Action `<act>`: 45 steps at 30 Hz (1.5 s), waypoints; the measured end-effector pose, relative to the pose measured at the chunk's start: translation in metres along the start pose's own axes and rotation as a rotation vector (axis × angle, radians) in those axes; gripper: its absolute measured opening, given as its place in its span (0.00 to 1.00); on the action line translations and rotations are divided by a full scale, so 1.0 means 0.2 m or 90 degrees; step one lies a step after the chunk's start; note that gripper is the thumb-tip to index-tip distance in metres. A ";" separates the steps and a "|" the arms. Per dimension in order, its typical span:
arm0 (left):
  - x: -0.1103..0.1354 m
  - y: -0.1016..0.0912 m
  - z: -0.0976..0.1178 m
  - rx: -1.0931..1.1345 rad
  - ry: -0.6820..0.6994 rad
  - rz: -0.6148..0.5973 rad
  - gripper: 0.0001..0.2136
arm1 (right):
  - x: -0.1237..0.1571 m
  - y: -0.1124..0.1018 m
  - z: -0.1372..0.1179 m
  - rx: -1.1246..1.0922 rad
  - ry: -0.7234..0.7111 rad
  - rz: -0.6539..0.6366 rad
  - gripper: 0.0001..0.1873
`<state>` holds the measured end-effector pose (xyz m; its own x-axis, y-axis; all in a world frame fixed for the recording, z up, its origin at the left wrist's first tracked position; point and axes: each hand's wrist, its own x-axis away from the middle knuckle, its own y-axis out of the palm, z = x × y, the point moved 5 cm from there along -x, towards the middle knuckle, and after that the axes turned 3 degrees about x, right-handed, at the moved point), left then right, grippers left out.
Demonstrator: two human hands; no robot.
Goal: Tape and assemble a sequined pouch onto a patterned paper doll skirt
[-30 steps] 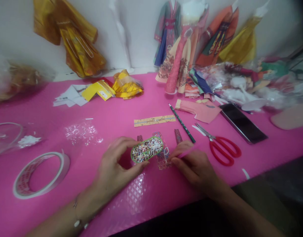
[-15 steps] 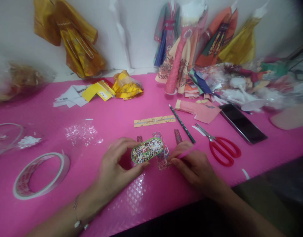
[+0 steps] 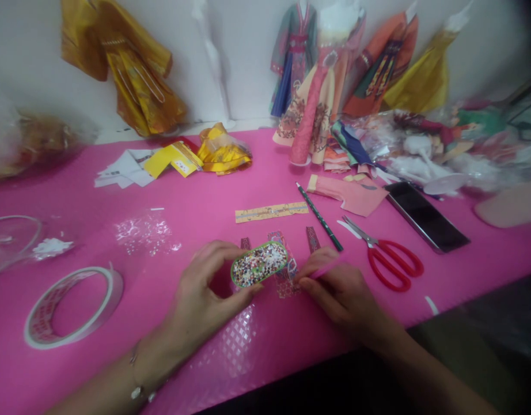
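Between the thumb and fingers of my left hand is a small oval container with a green rim, full of tiny multicoloured beads; it is tilted toward me. My right hand pinches a thin pink stick, its tip hidden by the fingers. Those fingertips are close to a patterned fabric piece, partly covered by the container. Two short dark red patterned strips poke out behind my hands. Farther back lies a tan patterned strip.
Red-handled scissors, a dark pencil and a phone lie to the right. On the left are a tape roll and scattered clear gems. Small dresses stand along the wall, with plastic-wrapped items at the back right.
Both hands hold nearly the same position, the container and pink stick still in them. The whole view has shifted very slightly.
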<state>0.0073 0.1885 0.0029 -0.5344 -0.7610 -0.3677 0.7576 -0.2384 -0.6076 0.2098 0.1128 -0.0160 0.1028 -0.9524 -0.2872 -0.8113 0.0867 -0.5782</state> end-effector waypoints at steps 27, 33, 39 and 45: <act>0.02 0.00 -0.01 -0.002 0.000 0.013 0.12 | 0.01 -0.02 0.02 0.019 -0.044 0.056 0.12; 0.01 0.01 -0.01 0.008 -0.008 -0.004 0.13 | -0.01 0.01 0.00 0.111 -0.017 0.018 0.04; 0.01 0.03 0.01 0.088 0.018 -0.067 0.16 | 0.00 0.02 0.00 0.134 -0.015 0.003 0.04; 0.02 0.07 0.08 0.202 0.057 -0.251 0.22 | -0.01 0.03 0.02 0.120 -0.035 -0.001 0.06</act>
<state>0.0219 0.1730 0.0035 -0.8219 -0.5249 -0.2213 0.5610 -0.6787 -0.4740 0.2071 0.1153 -0.0214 0.1392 -0.9354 -0.3251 -0.6894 0.1441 -0.7099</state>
